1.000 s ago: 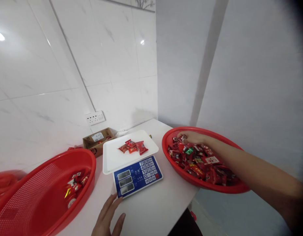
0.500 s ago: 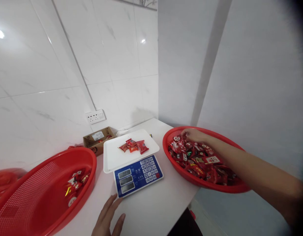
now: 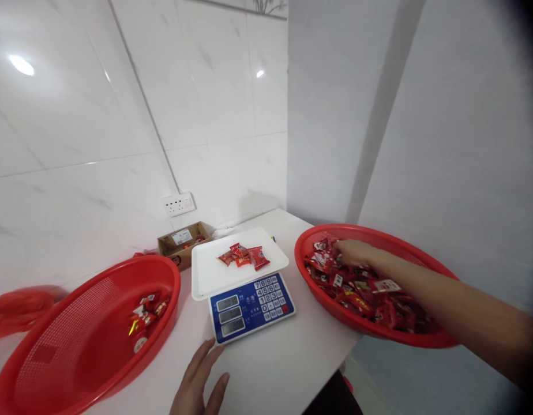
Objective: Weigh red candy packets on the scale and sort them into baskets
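My right hand point(image 3: 353, 252) reaches into the red basket point(image 3: 381, 230) on the right, among many small red wrapped candies point(image 3: 357, 297). Its fingers point down into the pile and the fingertips are hidden, so any grip does not show. My left hand point(image 3: 201, 377) rests by the front edge of a blue and white weighing scale point(image 3: 248, 311), fingers spread, holding nothing. On the scale's white tray point(image 3: 210, 276) lie several red candy packets point(image 3: 244, 255) in a small heap.
Another red basket point(image 3: 93, 328), with a few candies at its right side, stands on the left. Behind the scale is a small cardboard box point(image 3: 180, 245). Red plastic bags point(image 3: 15, 311) lie at far left. A wall socket point(image 3: 179, 204) is above the white table point(image 3: 270, 363).
The whole view has shifted, so things appear slightly farther right. My right hand stays in the right basket, sitting a little lower among the candies. My left hand remains beside the scale.
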Demonstrator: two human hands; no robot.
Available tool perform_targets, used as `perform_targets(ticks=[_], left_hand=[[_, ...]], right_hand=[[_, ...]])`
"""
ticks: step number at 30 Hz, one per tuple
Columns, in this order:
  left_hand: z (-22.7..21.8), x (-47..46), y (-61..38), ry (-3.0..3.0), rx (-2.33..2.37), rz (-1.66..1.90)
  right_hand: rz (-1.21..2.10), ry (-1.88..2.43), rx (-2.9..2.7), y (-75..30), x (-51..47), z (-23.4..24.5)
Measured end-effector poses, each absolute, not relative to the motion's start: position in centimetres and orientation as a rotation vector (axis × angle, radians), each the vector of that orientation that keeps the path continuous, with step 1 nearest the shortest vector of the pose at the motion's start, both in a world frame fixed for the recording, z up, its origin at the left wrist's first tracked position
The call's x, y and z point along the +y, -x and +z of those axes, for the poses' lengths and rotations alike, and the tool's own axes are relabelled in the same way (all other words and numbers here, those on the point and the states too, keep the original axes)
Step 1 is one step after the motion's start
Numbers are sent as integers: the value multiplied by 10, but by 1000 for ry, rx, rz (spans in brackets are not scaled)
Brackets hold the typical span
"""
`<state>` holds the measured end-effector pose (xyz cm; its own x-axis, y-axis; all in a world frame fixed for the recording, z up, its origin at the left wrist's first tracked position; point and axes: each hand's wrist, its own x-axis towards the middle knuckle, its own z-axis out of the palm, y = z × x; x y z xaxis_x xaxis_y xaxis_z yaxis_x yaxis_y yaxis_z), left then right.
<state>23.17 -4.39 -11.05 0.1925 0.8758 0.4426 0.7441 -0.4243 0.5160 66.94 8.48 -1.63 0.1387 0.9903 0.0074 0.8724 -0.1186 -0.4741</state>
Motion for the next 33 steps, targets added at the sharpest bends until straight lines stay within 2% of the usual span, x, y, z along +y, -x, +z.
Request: perform_targets(ticks=[3, 7, 12, 16, 25, 33], left_hand=[[-102, -44, -230, -2327, 1525, 868], [-90, -49, -240, -2259, 1574, 828], [-77, -61, -243, -2151, 1629, 739], [-72, -72, -230, -2066, 1713, 701], [-70, -78, -221, -2001, 1752, 677], [-76, -75, -213, -2021, 1775, 707]], right_hand=[[424, 1945, -1877, -645, 95, 13], [557, 1698, -2031, -571, 104, 33], [656, 1433, -2368, -478, 115, 23], [523, 1386, -2484, -446, 128, 12], [209, 1446, -2462, -459, 136, 4], [146, 1498, -2502, -548, 51, 12]])
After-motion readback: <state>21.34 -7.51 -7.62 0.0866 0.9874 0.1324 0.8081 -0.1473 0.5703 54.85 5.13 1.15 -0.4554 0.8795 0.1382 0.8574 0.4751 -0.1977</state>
